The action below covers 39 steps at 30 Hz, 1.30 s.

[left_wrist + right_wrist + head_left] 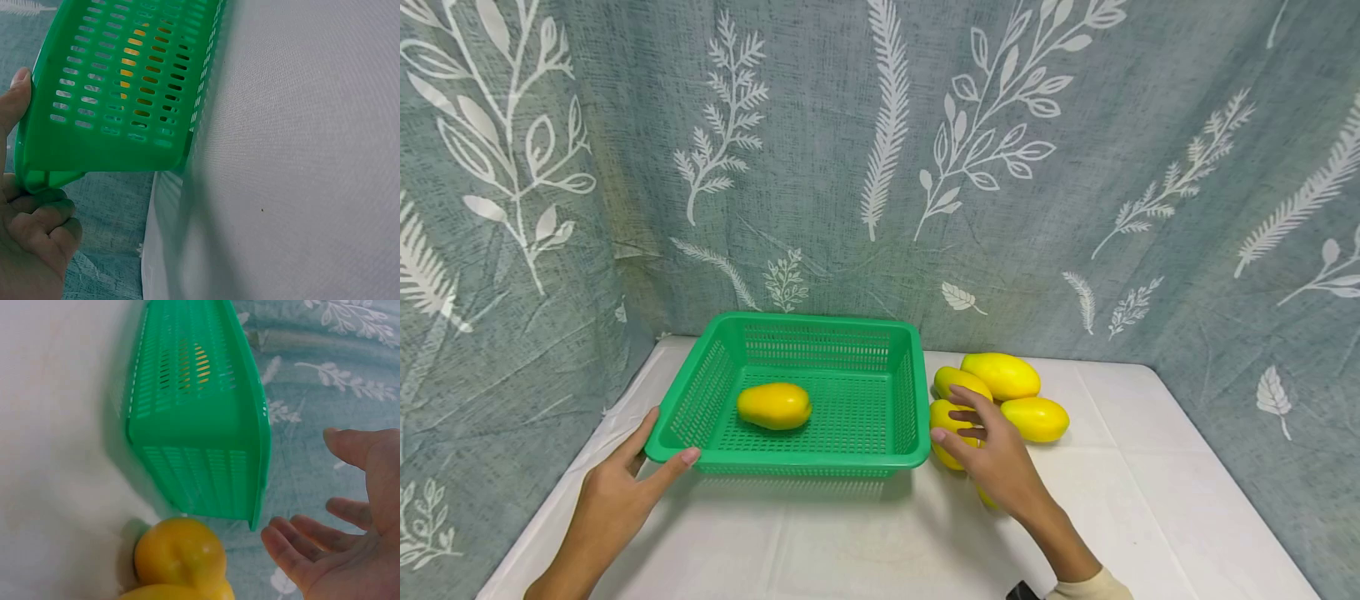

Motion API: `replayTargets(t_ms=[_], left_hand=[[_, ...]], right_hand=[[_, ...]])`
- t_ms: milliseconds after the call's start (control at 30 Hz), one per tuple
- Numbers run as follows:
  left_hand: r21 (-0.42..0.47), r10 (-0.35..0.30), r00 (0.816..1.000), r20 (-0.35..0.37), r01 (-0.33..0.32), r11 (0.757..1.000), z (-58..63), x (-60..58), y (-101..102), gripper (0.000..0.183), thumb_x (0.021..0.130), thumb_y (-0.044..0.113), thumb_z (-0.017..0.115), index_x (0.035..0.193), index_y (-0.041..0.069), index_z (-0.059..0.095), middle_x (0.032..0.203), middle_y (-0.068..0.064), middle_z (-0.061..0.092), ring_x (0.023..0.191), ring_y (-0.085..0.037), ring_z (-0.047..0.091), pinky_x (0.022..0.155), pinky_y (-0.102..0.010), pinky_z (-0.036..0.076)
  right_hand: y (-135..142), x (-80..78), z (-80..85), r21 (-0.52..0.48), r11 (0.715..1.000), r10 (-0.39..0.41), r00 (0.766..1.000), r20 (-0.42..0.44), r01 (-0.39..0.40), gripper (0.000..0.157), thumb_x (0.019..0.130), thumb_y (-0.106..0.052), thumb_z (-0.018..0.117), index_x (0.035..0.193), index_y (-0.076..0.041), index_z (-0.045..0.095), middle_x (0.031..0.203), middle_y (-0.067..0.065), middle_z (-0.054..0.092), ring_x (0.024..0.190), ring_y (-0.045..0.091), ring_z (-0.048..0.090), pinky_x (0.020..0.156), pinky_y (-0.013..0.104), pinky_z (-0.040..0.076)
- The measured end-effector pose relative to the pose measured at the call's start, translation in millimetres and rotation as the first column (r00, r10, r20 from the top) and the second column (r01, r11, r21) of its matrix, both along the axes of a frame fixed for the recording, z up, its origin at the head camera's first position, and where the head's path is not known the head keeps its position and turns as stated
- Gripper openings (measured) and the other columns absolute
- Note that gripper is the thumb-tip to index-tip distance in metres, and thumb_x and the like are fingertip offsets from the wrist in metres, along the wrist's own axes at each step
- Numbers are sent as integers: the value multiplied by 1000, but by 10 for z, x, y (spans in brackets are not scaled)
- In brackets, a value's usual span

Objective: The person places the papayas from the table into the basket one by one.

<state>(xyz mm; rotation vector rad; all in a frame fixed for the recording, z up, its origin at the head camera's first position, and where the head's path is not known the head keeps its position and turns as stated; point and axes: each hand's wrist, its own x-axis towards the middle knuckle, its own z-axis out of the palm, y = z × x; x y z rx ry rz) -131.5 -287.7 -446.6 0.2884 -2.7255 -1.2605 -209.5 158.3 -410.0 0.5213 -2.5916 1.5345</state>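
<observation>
A green plastic basket (816, 460) with slotted walls stands on the table, and one yellow mango (773, 406) lies inside it. My left hand (606, 492) grips the basket's rim at the near left corner, thumb on the rim and fingers curled beneath, as the left wrist view shows. Over a group of mangoes (1036, 419) to the right of the basket hovers my right hand (1000, 454), fingers spread and holding nothing. In the right wrist view, that hand (344, 544) is apart from the nearest mango (181, 553). Another mango (987, 498) is mostly hidden under the right hand.
A white cloth (850, 542) covers the table. Blue-grey curtains (820, 208) with white leaf prints hang close behind the basket and along both sides. The basket's right wall stands right beside the mango group.
</observation>
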Motion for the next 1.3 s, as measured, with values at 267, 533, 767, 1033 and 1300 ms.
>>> replayTargets(t_ms=[267,533,767,1033,1300], left_hand=[[17,-16,999,28,15,1000,13,3,-14,97,104,52,66,171,17,5,167,-35,22,148,-62,31,107,-74,41],[16,-20,999,28,20,1000,25,2,-22,97,104,52,65,171,17,5,167,-35,22,147,-63,31,107,-75,41],[13,-17,1000,17,16,1000,12,5,-13,95,105,51,65,171,18,6,167,-35,23,147,-62,31,106,-75,41],[23,-19,1000,-7,19,1000,-3,3,16,96,103,51,67,171,18,8,167,-33,26,148,-61,33,108,-76,38],[15,-6,999,-39,7,1000,-8,22,17,95,103,49,69,171,16,12,165,-35,29,146,-61,35,106,-75,40]], right_hand=[[102,7,-68,0,999,-37,999,-14,37,66,97,-30,80,154,-12,52,148,10,61,129,31,65,106,49,56],[241,12,-120,-39,997,-65,998,2,65,65,97,-32,80,153,-12,53,147,14,62,130,33,65,107,47,55],[344,39,-159,-24,995,-101,994,36,102,65,98,-34,79,153,-14,52,149,14,60,132,31,64,109,47,54],[518,67,-202,20,989,-148,988,48,148,64,100,-36,77,154,-15,51,148,11,60,133,31,64,110,48,53],[622,91,-239,81,984,-164,986,31,161,67,100,-34,77,155,-7,50,149,18,59,132,36,63,108,51,54]])
